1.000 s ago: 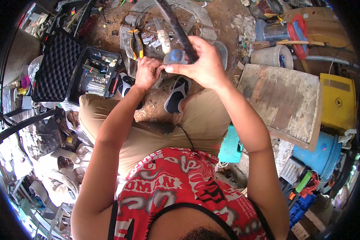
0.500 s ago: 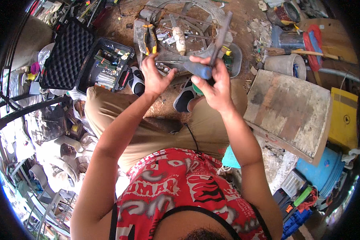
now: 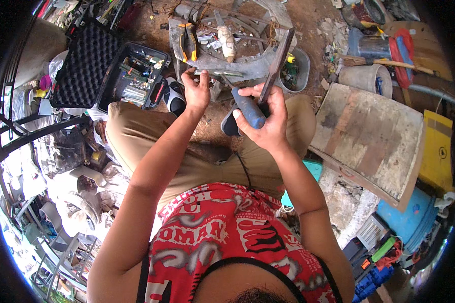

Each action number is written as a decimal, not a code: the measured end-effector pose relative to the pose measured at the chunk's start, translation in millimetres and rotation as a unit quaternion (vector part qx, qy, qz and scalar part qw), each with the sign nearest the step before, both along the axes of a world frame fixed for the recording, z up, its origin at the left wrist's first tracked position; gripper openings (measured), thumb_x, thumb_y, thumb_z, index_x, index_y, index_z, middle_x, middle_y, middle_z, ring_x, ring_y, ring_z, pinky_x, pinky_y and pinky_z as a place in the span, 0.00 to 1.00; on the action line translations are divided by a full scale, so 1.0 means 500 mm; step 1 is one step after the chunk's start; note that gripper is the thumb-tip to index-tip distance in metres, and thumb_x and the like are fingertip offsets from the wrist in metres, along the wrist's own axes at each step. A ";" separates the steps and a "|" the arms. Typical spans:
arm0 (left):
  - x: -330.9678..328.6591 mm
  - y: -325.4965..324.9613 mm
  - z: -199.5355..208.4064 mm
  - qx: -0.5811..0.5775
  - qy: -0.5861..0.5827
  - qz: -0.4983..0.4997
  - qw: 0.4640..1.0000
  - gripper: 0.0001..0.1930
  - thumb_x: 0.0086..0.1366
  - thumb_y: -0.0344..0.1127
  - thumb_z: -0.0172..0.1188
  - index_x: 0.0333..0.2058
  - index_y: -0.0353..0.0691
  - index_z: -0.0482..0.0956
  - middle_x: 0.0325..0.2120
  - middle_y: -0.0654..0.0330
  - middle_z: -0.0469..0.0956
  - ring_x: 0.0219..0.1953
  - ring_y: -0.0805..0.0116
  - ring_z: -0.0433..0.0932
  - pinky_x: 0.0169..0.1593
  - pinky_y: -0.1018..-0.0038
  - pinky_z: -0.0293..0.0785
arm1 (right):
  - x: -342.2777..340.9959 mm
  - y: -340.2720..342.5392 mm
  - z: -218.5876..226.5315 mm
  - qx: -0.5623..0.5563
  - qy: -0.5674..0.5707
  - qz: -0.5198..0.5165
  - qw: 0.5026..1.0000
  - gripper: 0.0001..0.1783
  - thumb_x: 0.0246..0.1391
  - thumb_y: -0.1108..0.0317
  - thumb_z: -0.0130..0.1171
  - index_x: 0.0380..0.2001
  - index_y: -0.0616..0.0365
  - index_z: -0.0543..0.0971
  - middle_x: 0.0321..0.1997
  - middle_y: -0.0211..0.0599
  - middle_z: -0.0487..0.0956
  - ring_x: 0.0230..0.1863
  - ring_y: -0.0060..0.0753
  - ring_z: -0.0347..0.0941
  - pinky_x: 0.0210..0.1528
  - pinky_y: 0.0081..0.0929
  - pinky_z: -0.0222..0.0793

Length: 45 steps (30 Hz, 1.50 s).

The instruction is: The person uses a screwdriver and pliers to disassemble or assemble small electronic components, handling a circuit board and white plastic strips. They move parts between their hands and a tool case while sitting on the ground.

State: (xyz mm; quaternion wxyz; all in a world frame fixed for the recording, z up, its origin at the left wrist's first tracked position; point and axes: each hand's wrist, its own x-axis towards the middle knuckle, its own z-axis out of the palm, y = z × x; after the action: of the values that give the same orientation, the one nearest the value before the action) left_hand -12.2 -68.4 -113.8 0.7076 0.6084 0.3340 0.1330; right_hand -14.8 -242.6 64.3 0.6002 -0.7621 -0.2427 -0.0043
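My right hand is closed around a screwdriver with a worn blue handle, its shaft pointing forward and left. Between the same hand's fingers a long, dark flat bar slants up to the right. My left hand has its fingers curled by one end of a thin, flat greyish-green strip, which it seems to pinch. The screwdriver's tip is close to that strip; whether they touch I cannot tell. Beyond my hands, yellow-and-black pliers and a tool with a pale wrapped handle lie on a grey ring-shaped piece.
At the left, an open black case with a foam-lined lid holds circuit boards and small parts. A grey tub with scraps stands ahead right. A wooden box, white bucket and blue drum are at the right.
The screwdriver has swung so its shaft points more forward, and its handle sits slightly lower. The bar stands steeper. My left hand has turned, its fingers drawn closer together.
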 end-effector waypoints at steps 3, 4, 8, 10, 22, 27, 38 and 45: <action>0.002 0.008 -0.011 -0.049 0.016 0.038 0.998 0.22 0.64 0.33 0.57 0.51 0.36 0.56 0.37 0.53 0.72 0.35 0.67 0.76 0.37 0.70 0.78 | -0.007 -0.001 0.006 -0.026 -0.018 -0.027 0.999 0.32 0.35 0.74 0.67 0.46 0.59 0.65 0.42 0.37 0.76 0.46 0.33 0.72 0.51 0.32 0.66; 0.009 -0.010 0.047 -0.127 0.027 0.054 0.990 0.22 0.64 0.33 0.58 0.50 0.37 0.57 0.36 0.54 0.72 0.35 0.67 0.76 0.38 0.68 0.79 | -0.013 -0.009 0.002 -0.031 -0.021 -0.046 0.998 0.32 0.35 0.74 0.67 0.46 0.60 0.65 0.43 0.38 0.76 0.46 0.33 0.71 0.51 0.32 0.66; -0.001 -0.019 0.136 -0.296 0.048 0.071 0.951 0.18 0.61 0.28 0.59 0.44 0.38 0.60 0.37 0.53 0.73 0.37 0.63 0.77 0.39 0.66 0.81 | -0.039 -0.037 0.001 0.017 0.042 -0.049 0.998 0.33 0.35 0.72 0.67 0.49 0.60 0.68 0.47 0.39 0.71 0.48 0.36 0.69 0.53 0.33 0.65; -0.005 -0.022 0.150 -0.326 0.041 0.087 0.941 0.15 0.60 0.25 0.59 0.41 0.39 0.61 0.36 0.53 0.74 0.38 0.62 0.78 0.38 0.68 0.81 | -0.045 -0.048 0.020 -0.070 -0.013 0.006 0.997 0.33 0.36 0.68 0.68 0.51 0.57 0.72 0.48 0.39 0.68 0.50 0.36 0.67 0.53 0.34 0.64; -0.109 0.117 0.343 -0.304 -0.127 -0.013 0.944 0.17 0.64 0.25 0.54 0.52 0.36 0.72 0.47 0.61 0.75 0.48 0.72 0.74 0.52 0.77 0.74 | -0.134 -0.087 0.068 0.125 0.234 0.051 0.963 0.39 0.43 0.70 0.68 0.57 0.60 0.60 0.42 0.35 0.73 0.38 0.20 0.69 0.42 0.21 0.66; -0.155 0.153 0.414 -0.215 -0.110 -0.117 0.963 0.18 0.64 0.24 0.54 0.53 0.35 0.71 0.45 0.60 0.76 0.43 0.72 0.77 0.45 0.77 0.77 | -0.118 -0.128 0.117 0.012 0.234 0.115 0.965 0.36 0.43 0.67 0.69 0.54 0.63 0.63 0.44 0.37 0.73 0.43 0.25 0.70 0.48 0.25 0.65; -0.188 0.179 0.450 -0.087 -0.024 -0.227 0.970 0.13 0.65 0.37 0.58 0.44 0.36 0.72 0.32 0.64 0.76 0.31 0.76 0.76 0.38 0.79 0.73 | -0.104 -0.143 0.057 0.000 0.269 0.271 0.924 0.36 0.39 0.69 0.73 0.52 0.61 0.66 0.47 0.33 0.73 0.49 0.26 0.69 0.54 0.29 0.65; -0.230 0.209 0.502 0.057 -0.077 -0.148 0.984 0.06 0.64 0.30 0.59 0.37 0.38 0.71 0.27 0.67 0.75 0.28 0.79 0.74 0.32 0.81 0.70 | 0.089 -0.098 -0.031 -0.209 0.180 0.048 0.960 0.27 0.47 0.58 0.61 0.49 0.59 0.72 0.35 0.41 0.78 0.34 0.35 0.75 0.41 0.36 0.72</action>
State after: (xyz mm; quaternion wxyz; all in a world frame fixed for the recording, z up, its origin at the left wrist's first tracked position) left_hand -127.1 36.3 137.0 0.7073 0.6781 0.1769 0.0923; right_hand 29.5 -291.6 48.9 0.4613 -0.8461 -0.1622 0.2123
